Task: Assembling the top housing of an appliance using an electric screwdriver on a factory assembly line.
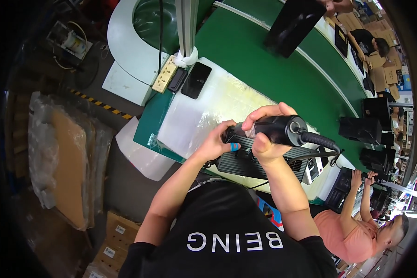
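Observation:
My right hand is wrapped around a black electric screwdriver, whose thick cord trails off to the right. Its front end points left, toward my left hand. Under both hands lies a black ribbed metal part, tilted on the work surface. My left fingers and thumb, the thumb with a blue band around it, close on the far left end of this part by the tool's front. The tool's very tip and the spot it meets are hidden behind my fingers.
A pale plastic-covered sheet covers the bench, with a black phone and a cream power strip at its far left. Beyond runs a green conveyor belt carrying a black box. A co-worker handles black parts at right.

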### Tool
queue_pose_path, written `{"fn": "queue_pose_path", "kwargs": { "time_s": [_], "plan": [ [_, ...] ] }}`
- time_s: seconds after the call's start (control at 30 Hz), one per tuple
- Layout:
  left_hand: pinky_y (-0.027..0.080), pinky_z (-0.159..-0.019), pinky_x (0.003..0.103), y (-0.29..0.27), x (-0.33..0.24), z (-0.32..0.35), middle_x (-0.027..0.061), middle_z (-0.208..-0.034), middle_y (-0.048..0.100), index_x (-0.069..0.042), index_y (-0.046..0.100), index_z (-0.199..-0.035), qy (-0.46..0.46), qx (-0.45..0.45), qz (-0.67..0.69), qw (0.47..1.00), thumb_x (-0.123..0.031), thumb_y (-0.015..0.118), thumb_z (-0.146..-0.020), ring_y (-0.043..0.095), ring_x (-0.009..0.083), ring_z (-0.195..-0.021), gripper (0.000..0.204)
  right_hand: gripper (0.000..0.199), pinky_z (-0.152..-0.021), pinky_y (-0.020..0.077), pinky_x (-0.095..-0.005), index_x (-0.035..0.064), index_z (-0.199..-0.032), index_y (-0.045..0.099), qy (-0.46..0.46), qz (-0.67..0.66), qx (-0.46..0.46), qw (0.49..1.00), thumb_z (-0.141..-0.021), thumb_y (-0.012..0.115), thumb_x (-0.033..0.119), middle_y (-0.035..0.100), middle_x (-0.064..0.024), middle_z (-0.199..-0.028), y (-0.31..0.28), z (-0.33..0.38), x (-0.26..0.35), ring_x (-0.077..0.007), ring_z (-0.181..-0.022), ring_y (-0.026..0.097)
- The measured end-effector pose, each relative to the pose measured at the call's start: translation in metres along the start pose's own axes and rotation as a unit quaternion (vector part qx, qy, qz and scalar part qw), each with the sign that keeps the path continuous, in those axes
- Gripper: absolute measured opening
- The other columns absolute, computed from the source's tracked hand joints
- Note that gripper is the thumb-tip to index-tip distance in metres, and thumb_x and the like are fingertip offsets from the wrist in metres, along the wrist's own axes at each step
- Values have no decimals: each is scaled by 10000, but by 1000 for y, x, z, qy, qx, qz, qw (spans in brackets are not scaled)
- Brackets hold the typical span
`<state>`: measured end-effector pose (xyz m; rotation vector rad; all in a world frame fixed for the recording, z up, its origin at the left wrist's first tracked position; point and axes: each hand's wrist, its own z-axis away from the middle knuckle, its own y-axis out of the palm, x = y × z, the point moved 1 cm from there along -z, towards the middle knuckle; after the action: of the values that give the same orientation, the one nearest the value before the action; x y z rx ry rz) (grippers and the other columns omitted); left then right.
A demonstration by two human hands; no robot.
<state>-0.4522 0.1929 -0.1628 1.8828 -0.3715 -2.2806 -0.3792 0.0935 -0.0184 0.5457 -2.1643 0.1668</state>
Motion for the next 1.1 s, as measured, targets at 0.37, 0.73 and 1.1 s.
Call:
{"fn": "queue_pose_path", "kwargs": {
  "time_s": [0.37,0.73,1.1],
  "plan": [
    [396,-1001,383,-4,-24,1,130,-1334,462,-67,460,-1337,-61,94,4,994,-245,719,-829,430,249,-1247,597,614,-478,479,-312,50,-1346,343,10,-15,-189,982,-922,510,461,533,-215,-1200,-112,5,110,-193,-559,542],
    [535,-767,509,-51,13,-77,104,-1032,607,-41,540,-1208,-521,134,-123,834,-372,447,-955,597,276,-914,427,508,-382,469,-271,-44,-1154,508,442,118,-406,791,-952,505,422,611,-107,-687,-214,198,137,-150,-421,548],
    [547,-541,284,-33,1,-87,26,-812,691,-62,664,-977,-592,80,-116,793,-235,475,-892,657,115,-629,270,601,-393,458,-287,-2,-1319,419,516,56,-383,764,-962,447,480,615,-233,-1149,-228,209,117,-179,-447,565]
  ]
}}
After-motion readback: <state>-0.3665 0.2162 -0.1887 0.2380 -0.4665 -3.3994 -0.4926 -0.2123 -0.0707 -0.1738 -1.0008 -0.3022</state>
